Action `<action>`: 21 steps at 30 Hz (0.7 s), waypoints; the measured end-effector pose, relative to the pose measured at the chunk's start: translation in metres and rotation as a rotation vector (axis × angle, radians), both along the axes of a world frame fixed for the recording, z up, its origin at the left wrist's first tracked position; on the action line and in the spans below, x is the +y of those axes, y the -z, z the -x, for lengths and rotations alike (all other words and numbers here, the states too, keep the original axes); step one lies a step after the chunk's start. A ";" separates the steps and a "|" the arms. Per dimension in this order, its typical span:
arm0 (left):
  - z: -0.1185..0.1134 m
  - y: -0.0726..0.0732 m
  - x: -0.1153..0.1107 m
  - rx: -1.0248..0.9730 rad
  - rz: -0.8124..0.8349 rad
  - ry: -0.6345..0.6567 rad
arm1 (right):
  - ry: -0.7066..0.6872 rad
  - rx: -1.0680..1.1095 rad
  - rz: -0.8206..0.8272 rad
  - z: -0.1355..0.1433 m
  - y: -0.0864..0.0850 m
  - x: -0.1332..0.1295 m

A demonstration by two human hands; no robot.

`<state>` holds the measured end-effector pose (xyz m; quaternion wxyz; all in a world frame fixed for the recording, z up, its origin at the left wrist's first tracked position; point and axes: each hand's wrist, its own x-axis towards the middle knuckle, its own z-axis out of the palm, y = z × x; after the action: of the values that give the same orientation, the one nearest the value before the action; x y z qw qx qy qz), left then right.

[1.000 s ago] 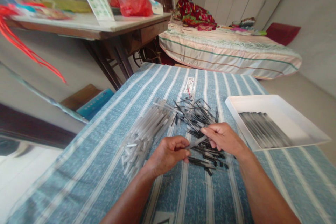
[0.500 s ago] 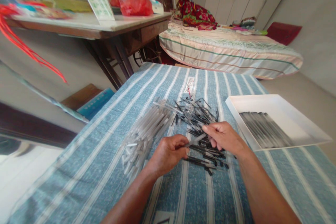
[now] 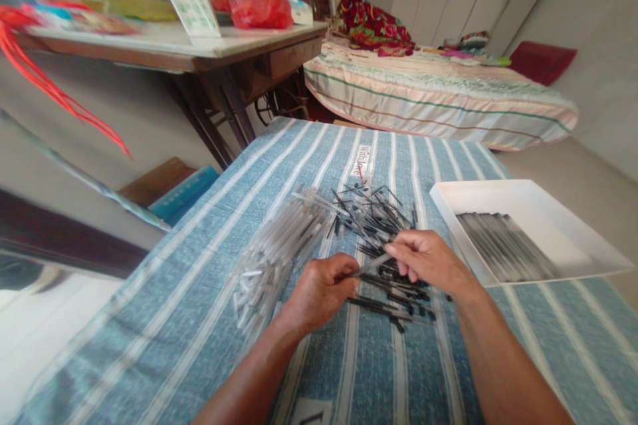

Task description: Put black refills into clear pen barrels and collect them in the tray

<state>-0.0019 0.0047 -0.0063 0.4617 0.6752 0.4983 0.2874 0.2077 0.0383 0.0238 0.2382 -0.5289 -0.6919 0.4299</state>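
Note:
A thin translucent tube [image 3: 371, 265] spans the gap between my hands. My left hand [image 3: 326, 289] pinches its left end, and my right hand [image 3: 416, 255] grips the other end between thumb and fingers. Beneath and around it lies a loose pile of thin black sticks [image 3: 393, 299] with dark tips. Left of that pile, many clear tubes [image 3: 284, 239] are heaped on the striped cloth. The white tray [image 3: 568, 232] at the right holds a row of dark-filled tubes [image 3: 503, 246].
Blue-and-white striped cloth [image 3: 199, 319] covers the table. Beyond its far edge is a bed [image 3: 438, 89]. At the left back, a desk [image 3: 149, 56] carries a red plastic bag [image 3: 262, 3], and red strings [image 3: 60, 96] hang in front.
Both hands hold nearly the same pose with the tube between them. The view has shifted very slightly.

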 end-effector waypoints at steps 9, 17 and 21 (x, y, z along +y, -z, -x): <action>-0.002 -0.005 0.000 0.009 -0.010 0.015 | 0.049 -0.054 0.034 0.004 0.004 0.000; 0.003 -0.010 0.004 -0.166 0.237 0.100 | 0.117 0.013 0.027 -0.005 0.005 0.002; 0.007 -0.016 0.005 -0.182 0.304 0.150 | 0.140 0.054 0.030 -0.010 0.005 0.003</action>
<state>-0.0085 0.0095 0.0099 0.6217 0.6041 0.4407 0.2333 0.2173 0.0414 0.0192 0.2783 -0.5678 -0.6398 0.4368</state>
